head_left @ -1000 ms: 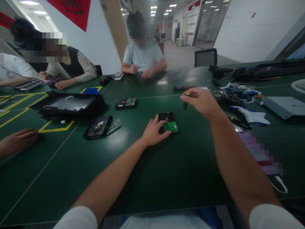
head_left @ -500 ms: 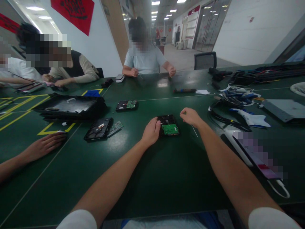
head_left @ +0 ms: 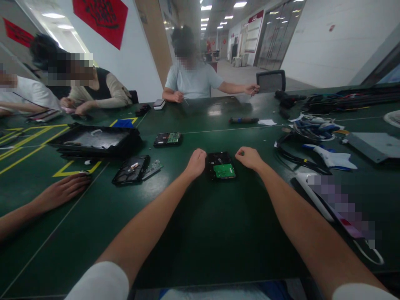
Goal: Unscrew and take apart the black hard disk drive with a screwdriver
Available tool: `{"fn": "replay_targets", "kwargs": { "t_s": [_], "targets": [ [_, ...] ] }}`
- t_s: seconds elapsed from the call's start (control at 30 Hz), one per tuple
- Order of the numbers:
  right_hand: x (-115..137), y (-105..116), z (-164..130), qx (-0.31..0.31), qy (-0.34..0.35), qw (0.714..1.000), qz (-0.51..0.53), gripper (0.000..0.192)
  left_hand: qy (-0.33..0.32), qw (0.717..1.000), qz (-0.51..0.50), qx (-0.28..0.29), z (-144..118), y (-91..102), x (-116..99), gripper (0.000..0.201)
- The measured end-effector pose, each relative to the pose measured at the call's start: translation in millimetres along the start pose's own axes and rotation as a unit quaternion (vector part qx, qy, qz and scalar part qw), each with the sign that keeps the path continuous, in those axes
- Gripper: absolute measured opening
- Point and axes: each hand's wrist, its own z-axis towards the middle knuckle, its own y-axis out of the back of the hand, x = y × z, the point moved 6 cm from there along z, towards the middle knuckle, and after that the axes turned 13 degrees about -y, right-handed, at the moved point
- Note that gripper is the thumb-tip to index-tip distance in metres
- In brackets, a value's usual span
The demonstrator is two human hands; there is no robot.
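A hard drive [head_left: 223,166] lies flat on the green table between my hands, its green circuit board facing up. At its left edge is my left hand [head_left: 196,162], fingers curled closed; whatever they hold, if anything, is hidden. My right hand [head_left: 248,158] rests just off the drive's right side with thumb and fingers pinched together. What sits in that pinch is too small to make out.
To the left are an opened hard drive [head_left: 131,170], a loose metal plate [head_left: 152,170], another drive [head_left: 167,139] and a black tray [head_left: 93,139]. Another person's hand [head_left: 62,189] covers a mouse. Right are cables [head_left: 315,127], a glove [head_left: 336,159], a phone [head_left: 340,208] and a metal box [head_left: 375,146].
My left hand has let go of the drive's left edge and curled closed beside it. A thin pale rod near my right wrist no longer shows. The person opposite has stretched an arm sideways.
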Motion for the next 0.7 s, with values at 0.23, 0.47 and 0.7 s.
{"fn": "replay_targets", "kwargs": {
  "t_s": [0.23,0.47,0.7],
  "targets": [
    [-5,5,-1,-0.001,-0.019,1.0,0.001,0.013,0.001,0.995,-0.014,0.096,36,-24.1,-10,0.047],
    [-6,8,-2,-0.003,-0.024,1.0,0.006,0.013,0.017,0.994,0.031,0.108,12,-8.8,-16,0.057],
    [-12,11,-6,-0.011,-0.04,0.999,0.003,0.012,-0.032,0.991,0.081,0.097,-61,14.9,-36,0.052]
  ]
}}
